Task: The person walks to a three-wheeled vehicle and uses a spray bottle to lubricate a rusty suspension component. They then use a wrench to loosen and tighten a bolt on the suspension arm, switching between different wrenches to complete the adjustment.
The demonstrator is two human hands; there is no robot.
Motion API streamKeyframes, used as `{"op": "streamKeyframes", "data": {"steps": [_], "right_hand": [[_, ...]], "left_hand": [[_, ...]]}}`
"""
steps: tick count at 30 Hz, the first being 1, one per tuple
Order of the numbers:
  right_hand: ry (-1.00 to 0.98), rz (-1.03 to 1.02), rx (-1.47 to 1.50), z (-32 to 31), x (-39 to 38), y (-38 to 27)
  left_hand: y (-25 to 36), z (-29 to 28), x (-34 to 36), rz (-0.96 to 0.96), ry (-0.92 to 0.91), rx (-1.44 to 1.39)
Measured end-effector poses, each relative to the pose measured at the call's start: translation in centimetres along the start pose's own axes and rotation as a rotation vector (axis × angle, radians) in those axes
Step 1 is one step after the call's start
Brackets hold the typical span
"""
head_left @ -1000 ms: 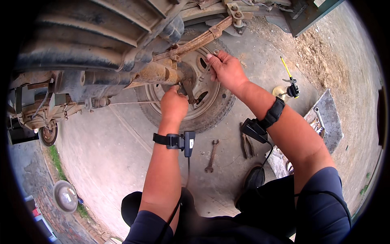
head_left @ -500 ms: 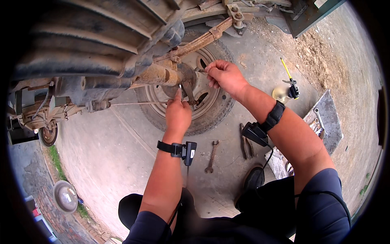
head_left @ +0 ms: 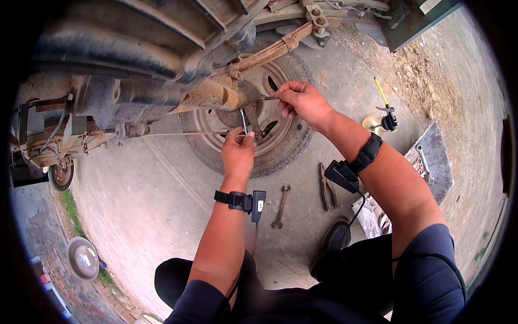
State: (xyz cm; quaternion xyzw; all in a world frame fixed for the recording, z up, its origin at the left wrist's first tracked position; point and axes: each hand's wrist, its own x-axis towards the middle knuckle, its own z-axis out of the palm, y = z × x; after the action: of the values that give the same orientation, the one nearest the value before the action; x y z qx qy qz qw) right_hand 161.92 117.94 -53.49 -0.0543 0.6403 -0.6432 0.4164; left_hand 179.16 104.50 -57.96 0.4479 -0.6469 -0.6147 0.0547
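Note:
My left hand (head_left: 238, 156) pinches the lower end of a slim silver wrench (head_left: 244, 120). The wrench points up to the brake assembly at the end of the rusty axle (head_left: 210, 98). To its right, my right hand (head_left: 306, 106) has thumb and forefinger closed on a thin dark metal rod-like piece (head_left: 266, 99); its far end meets the hub area, and its exact kind is unclear. Behind both hands stands the wheel (head_left: 283, 146) with its dusty tyre and pale rim. A thin rod (head_left: 178, 134) runs leftward from near my left hand.
An open-end wrench (head_left: 281, 207) and pliers (head_left: 327, 187) lie on the concrete. At right stand an oil can (head_left: 387, 119) and a grey metal tray (head_left: 438, 156) with wrenches. A leaf spring (head_left: 275, 51) and the vehicle's underside (head_left: 124, 48) hang overhead. A round basin (head_left: 83, 259) sits at far left.
My left hand has drawn down slightly, and more of the silver wrench shows above its fingers. My right hand stays at the thin metal piece. The view has shifted a little.

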Motion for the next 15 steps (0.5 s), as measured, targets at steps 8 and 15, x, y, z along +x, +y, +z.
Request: {"op": "streamKeyframes", "data": {"steps": [8, 15], "right_hand": [[-0.002, -0.007, -0.023, -0.4, 0.1, -0.3], [-0.003, -0.015, 0.002, -0.3, -0.3, -0.3]], "left_hand": [[-2.2, -0.4, 0.6, -0.086, 0.016, -0.383], [-1.4, -0.4, 0.8, -0.110, -0.001, -0.375]]}}
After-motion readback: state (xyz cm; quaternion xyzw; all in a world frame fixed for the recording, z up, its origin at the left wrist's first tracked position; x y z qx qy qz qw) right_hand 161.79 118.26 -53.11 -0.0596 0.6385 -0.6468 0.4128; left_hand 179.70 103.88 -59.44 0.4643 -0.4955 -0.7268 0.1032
